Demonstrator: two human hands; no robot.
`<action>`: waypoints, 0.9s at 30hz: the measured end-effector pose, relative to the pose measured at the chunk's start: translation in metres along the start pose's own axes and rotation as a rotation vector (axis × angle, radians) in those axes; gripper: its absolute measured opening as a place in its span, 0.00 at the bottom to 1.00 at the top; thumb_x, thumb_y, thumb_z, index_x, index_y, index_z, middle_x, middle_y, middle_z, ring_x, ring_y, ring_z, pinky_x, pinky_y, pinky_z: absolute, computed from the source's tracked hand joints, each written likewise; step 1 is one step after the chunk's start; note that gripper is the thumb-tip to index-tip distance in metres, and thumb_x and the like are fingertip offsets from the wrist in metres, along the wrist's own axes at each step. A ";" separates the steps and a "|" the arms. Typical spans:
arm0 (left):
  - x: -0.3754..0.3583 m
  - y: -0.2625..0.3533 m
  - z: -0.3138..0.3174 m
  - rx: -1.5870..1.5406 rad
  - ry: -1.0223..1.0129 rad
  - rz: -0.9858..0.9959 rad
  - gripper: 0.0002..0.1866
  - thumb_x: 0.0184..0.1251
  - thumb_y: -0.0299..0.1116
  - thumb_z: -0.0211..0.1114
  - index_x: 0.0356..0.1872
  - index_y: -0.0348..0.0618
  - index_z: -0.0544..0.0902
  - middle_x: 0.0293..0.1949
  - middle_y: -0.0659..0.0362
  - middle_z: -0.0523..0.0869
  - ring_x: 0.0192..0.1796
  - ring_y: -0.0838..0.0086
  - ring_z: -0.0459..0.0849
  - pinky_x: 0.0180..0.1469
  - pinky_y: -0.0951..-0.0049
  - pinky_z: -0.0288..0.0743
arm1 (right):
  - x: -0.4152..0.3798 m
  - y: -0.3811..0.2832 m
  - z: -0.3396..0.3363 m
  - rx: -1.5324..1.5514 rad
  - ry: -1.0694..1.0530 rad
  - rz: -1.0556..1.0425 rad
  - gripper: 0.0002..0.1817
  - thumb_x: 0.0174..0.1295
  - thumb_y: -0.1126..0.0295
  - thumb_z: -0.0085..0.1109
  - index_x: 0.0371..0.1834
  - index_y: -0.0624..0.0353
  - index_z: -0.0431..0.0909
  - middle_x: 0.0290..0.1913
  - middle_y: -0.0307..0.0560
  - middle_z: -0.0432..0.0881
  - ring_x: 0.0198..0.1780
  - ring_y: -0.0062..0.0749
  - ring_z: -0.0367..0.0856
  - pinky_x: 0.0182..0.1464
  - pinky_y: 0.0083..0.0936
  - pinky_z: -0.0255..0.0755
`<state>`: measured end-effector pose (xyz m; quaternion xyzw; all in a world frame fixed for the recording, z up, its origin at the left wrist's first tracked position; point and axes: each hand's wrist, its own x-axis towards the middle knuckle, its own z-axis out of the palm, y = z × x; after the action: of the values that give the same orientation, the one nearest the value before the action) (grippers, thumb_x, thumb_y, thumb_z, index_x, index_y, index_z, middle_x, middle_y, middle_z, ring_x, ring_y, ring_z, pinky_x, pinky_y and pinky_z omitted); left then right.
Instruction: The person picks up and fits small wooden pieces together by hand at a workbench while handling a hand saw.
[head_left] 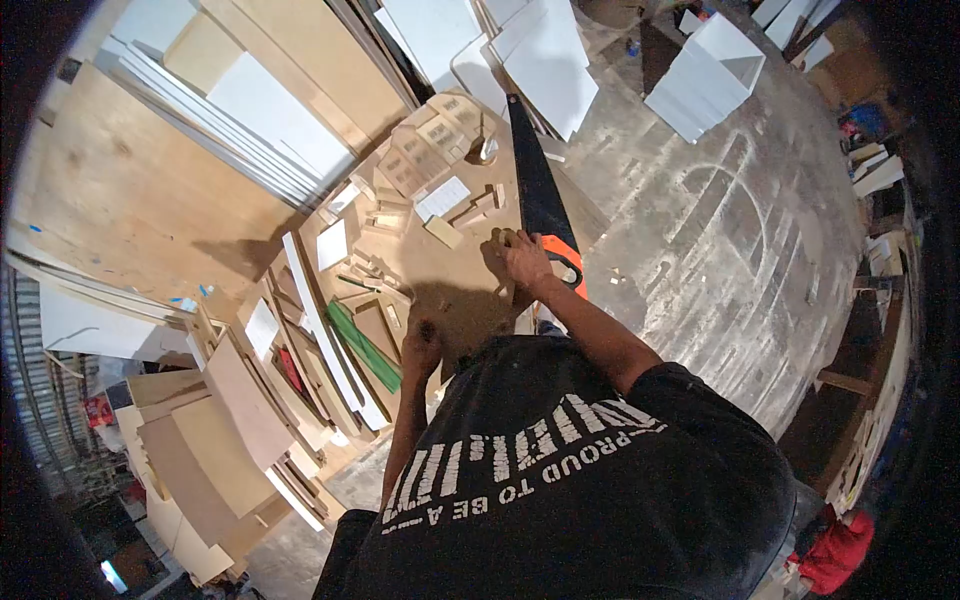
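Note:
My right hand [525, 258] reaches forward over a brown board [455, 290] lying on the floor. Its fingers close around a small tan wood piece [500, 238]. Just right of that hand lies a handsaw [538, 180] with a black blade and an orange handle [568, 258], touching or nearly touching my wrist. My left hand [422, 345] rests on the near edge of the same board, fingers curled downward; I cannot make out anything in it. Small wood offcuts [445, 232] and a white block [442, 197] lie ahead of my right hand.
Large plywood sheets [130, 190] and white panels [270, 120] lean at the left. A green strip [365, 347] and wood scraps lie beside the board. A white box [705, 75] stands on the dusty concrete floor [720, 240] at the upper right. Clutter lines the right edge.

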<state>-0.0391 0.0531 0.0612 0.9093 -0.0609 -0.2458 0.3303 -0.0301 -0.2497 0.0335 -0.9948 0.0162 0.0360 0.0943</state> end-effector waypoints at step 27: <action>0.040 0.058 0.026 0.357 0.170 0.365 0.16 0.55 0.26 0.66 0.46 0.42 0.82 0.50 0.46 0.79 0.57 0.48 0.76 0.59 0.55 0.74 | -0.018 0.014 -0.031 0.280 0.066 -0.078 0.27 0.61 0.56 0.61 0.66 0.43 0.73 0.68 0.47 0.70 0.65 0.48 0.72 0.58 0.61 0.66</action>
<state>-0.0141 -0.0176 0.0638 0.9444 -0.2384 -0.0905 0.2076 -0.0461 -0.2693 0.0625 -0.9724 -0.0146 -0.0031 0.2327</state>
